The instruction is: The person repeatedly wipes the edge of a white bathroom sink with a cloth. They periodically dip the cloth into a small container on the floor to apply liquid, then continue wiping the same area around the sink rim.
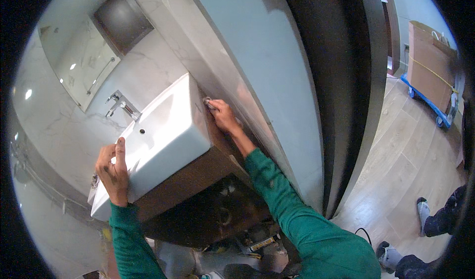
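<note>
The white washbasin (166, 123) sits on a brown wooden vanity cabinet (190, 172). Over the basin's left front part is my left hand (113, 170), its thumb raised apart from loosely bent fingers, with nothing visible in it. My right hand (225, 116) reaches into the narrow gap between the basin's right side and the wall. Its fingers are closed around a small whitish-grey thing (207, 101) beside the basin's side; its kind is too small to tell. A chrome faucet (123, 105) stands at the back of the basin.
A mirror (74, 66) hangs on the marbled wall. Beneath the cabinet lie a sealant tube (264, 243) and several tools. To the right are a dark door frame (341, 81), a cardboard box (430, 56) on a blue dolly (428, 103), and another person's feet (391, 256).
</note>
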`<state>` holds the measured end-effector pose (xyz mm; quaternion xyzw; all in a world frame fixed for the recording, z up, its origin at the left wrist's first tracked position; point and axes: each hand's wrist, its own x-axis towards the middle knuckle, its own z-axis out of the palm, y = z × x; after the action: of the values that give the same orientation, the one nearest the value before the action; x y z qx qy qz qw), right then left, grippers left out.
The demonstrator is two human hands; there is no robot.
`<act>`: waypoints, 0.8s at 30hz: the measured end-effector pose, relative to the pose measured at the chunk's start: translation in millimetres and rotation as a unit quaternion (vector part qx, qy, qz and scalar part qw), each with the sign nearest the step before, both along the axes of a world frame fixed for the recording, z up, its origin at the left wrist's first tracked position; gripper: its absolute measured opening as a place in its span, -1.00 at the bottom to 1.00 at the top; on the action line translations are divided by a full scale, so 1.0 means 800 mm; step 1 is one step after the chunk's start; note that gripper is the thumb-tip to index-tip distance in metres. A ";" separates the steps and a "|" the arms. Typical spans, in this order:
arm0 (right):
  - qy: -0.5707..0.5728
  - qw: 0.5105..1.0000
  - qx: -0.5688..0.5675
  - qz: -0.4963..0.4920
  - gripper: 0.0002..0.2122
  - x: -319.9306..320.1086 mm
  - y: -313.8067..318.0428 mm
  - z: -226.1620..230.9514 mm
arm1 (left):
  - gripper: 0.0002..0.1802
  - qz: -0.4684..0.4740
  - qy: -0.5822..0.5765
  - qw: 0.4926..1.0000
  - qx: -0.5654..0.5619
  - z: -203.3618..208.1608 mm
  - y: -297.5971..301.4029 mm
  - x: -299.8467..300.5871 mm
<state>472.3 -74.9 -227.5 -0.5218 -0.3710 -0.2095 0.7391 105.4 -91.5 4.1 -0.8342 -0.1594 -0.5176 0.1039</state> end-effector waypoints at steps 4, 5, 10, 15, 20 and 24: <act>0.045 0.997 0.001 0.057 -0.66 0.079 0.074 0.042 | -0.49 -0.006 -0.016 1.000 0.007 -0.003 0.000 0.000; 0.048 0.998 -0.001 0.034 -0.66 0.085 0.081 0.043 | -0.49 -0.003 -0.014 1.000 0.007 -0.003 0.000 0.001; 0.004 1.000 0.017 0.024 -0.66 0.051 0.052 -0.007 | -0.48 -0.021 -0.034 0.999 -0.009 -0.003 -0.005 0.002; 0.022 1.000 0.019 0.004 -0.68 0.071 0.067 0.018 | -0.52 -0.024 -0.048 0.999 0.000 -0.002 -0.011 0.003; 0.124 0.988 -0.011 0.088 -0.70 0.105 0.100 0.031 | -0.53 -0.015 -0.031 0.999 0.022 -0.001 -0.009 0.004; 0.102 0.986 0.017 0.127 -0.69 0.076 0.064 -0.033 | -0.53 -0.017 -0.036 0.999 0.018 -0.004 -0.009 0.002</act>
<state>532.9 -23.9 -254.0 -0.4766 -0.3531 -0.0655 0.8024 107.0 -98.6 0.9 -0.8158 -0.1391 -0.5517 0.1041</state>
